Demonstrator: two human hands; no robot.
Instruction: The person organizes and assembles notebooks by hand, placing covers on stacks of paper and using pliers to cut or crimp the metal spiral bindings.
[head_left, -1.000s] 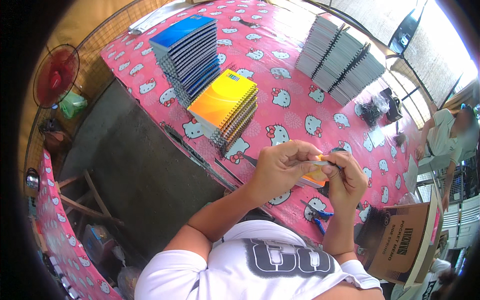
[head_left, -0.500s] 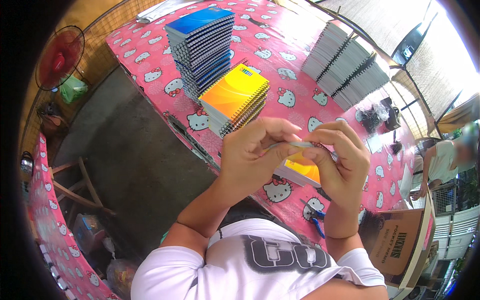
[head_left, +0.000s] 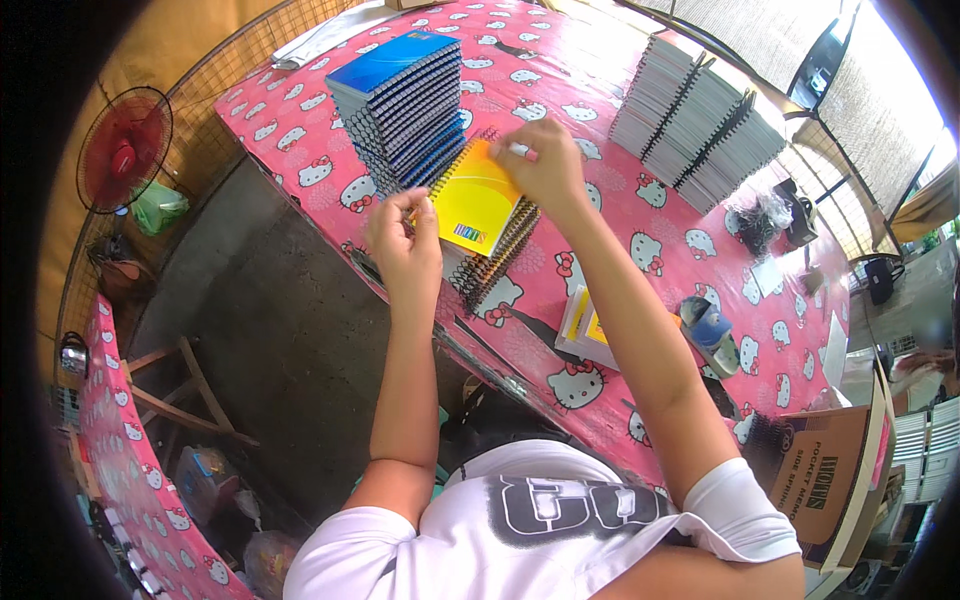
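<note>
A yellow spiral notebook (head_left: 470, 205) lies on top of a short stack of spiral notebooks (head_left: 497, 262), its coil toward the left. At its left edge is my left hand (head_left: 408, 235), fingers curled and thumb pinched on the near-left corner. Reaching across from the right, my right hand (head_left: 548, 168) closes its fingers on the far-right corner; its fingertips are slightly blurred. Just behind stands a tall stack of blue spiral notebooks (head_left: 400, 105). A small pile of yellow-covered notepads (head_left: 585, 330) rests beside my right forearm, which partly covers it.
Large stacks of coil-bound white pages (head_left: 700, 120) stand at the far right. A blue and pale object (head_left: 710, 335) lies right of my forearm, and a brown cardboard box (head_left: 825, 470) is at the lower right. A red fan (head_left: 122, 150) stands left, beyond the pink-covered table (head_left: 640, 270).
My hands have moved apart and forward from in front of my chest to the yellow stack. The top notebook there now has its coil on the left instead of the right.
</note>
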